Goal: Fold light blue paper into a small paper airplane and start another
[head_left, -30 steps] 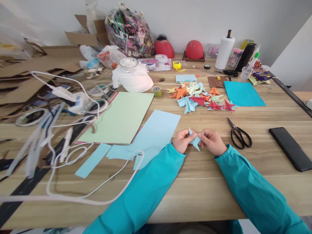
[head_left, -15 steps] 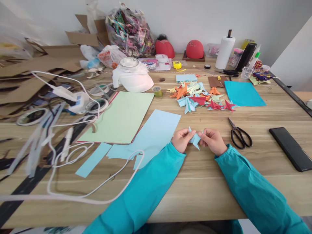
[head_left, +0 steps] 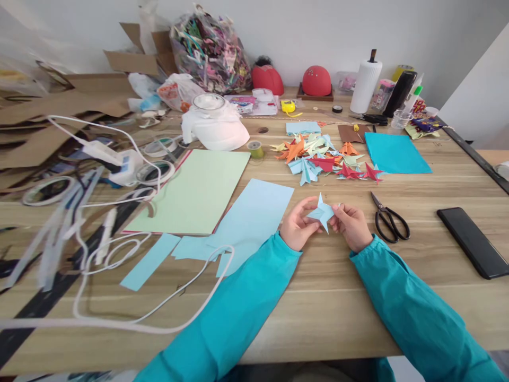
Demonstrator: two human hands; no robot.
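Observation:
A light-blue origami paper star (head_left: 321,212) with several pointed arms is held up between my two hands, above the table. My right hand (head_left: 353,227) pinches its right-hand point between thumb and fingers. Around its left side curls my left hand (head_left: 296,227), thumb below and fingers behind the paper; the fingertips are partly hidden. Beyond the hands lies a pile of folded paper pieces (head_left: 306,168) in blue, orange, red and pale green. Black-handled scissors (head_left: 387,217) rest just right of my right hand. Left of my hands is a light-blue paper sheet (head_left: 254,217).
Pale-green sheets (head_left: 199,191), a blue paper strip (head_left: 150,262) and a looping white cable (head_left: 159,330) cover the left side. A phone (head_left: 473,241) lies at the right. Turquoise sheets (head_left: 397,153), a thread spool (head_left: 255,149) and a yellow tape measure (head_left: 288,107) are farther back.
The paper star has turned and now shows its flat, spread face. My left thumb has moved off its middle and down, and the left fingers have opened wider around it.

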